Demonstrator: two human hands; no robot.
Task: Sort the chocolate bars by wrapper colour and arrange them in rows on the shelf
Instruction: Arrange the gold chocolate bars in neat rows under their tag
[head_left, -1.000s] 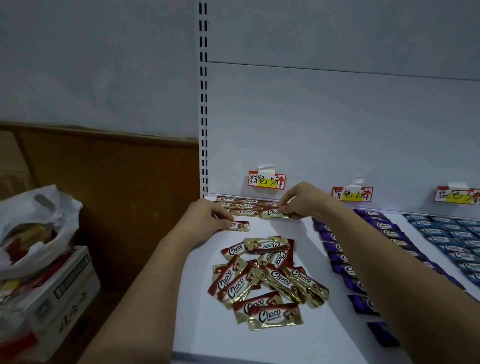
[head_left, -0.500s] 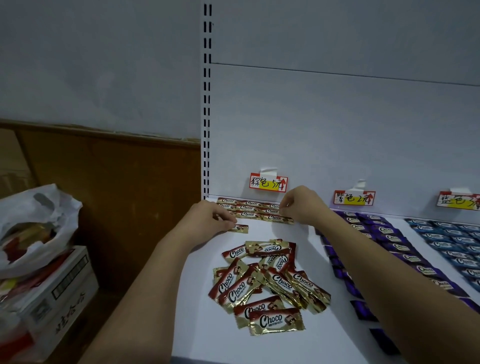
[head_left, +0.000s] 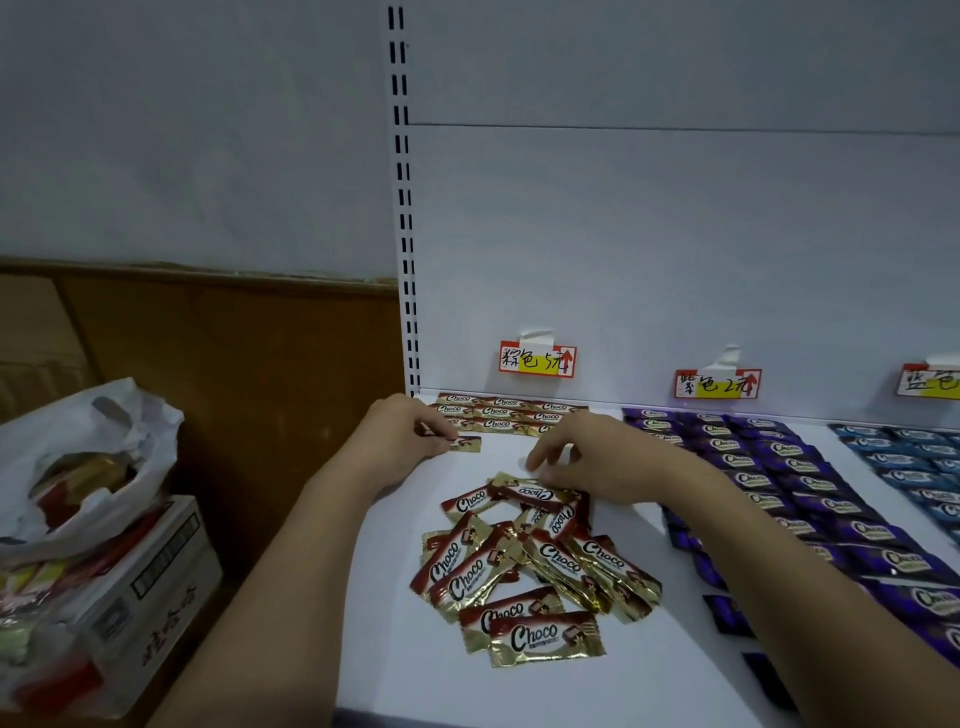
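Hands at work on a white shelf (head_left: 395, 649): my left hand (head_left: 397, 441) lay at the back left, its fingers curled down onto a single red-and-gold bar (head_left: 464, 443) just in front of the neat red rows (head_left: 511, 413) lined up against the back panel; whether the fingers pinched that bar or merely pressed it, I could not tell. My right hand (head_left: 587, 462) hovered over the far edge of the loose heap of red-and-gold Choco bars (head_left: 530, 566), fingers spread and bent downward, tips touching or nearly touching the topmost wrapper, with nothing gripped. To my right, purple bars (head_left: 769, 467) ran in rows from back to front, and blue bars (head_left: 914, 462) filled the next section beyond them. Handwritten price tags (head_left: 537, 359) were taped to the panel above each colour. Beside the shelf on my left, a white plastic bag (head_left: 88, 457) sat on a cardboard box (head_left: 150, 577).
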